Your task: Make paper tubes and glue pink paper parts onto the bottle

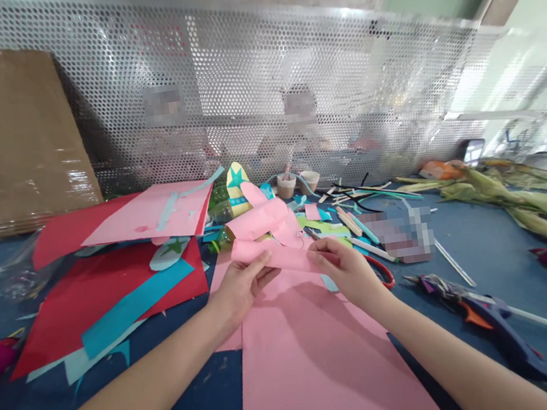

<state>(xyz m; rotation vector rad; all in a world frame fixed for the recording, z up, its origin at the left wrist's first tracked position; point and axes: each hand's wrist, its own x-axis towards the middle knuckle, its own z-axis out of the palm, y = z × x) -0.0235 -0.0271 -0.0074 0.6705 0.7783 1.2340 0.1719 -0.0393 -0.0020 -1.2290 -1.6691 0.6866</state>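
Note:
A strip of pink paper (288, 258) is stretched between my two hands, its left part curling upward. My left hand (243, 284) pinches it near the left end, thumb on top. At the other end, my right hand (344, 264) grips it between thumb and fingers. Below lies a large pink sheet (318, 354) on the blue table. Red-handled scissors (386, 271) lie partly hidden behind my right hand. Just beyond the strip are curled pink paper pieces (260, 219) and a greenish clear bottle (224, 238), partly covered.
Red sheets (156, 274) and a blue paper strip (136, 307) lie on the left. A glue gun (490, 317) rests at right, near corn husks (529, 198). White cups (286, 184) stand before a perforated metal screen (246, 74), with people behind it. Cardboard (7, 139) leans at back left.

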